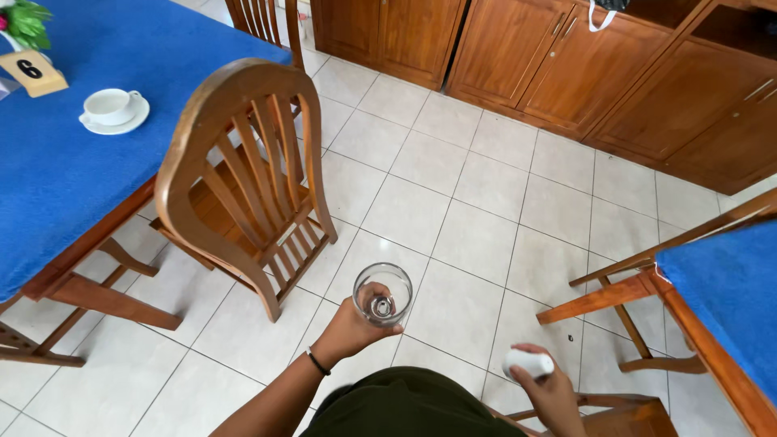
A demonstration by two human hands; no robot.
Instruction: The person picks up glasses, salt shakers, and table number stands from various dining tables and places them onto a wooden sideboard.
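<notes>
Clear glass point(382, 294) hides left hand point(350, 330) fingers; right hand point(549, 387) obj unclear.

clear glossy glass point(382, 294), varnished wood chair point(243, 174), glazed tiles point(477, 186).

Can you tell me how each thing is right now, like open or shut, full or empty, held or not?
Glass: empty, upright, held in left hand.
White thing: gripped in right hand; cannot tell what it is.
Cup: upright on its saucer, on the blue table; inside hidden.
Chair: standing, nobody on it.
Cupboard doors: shut.
</notes>
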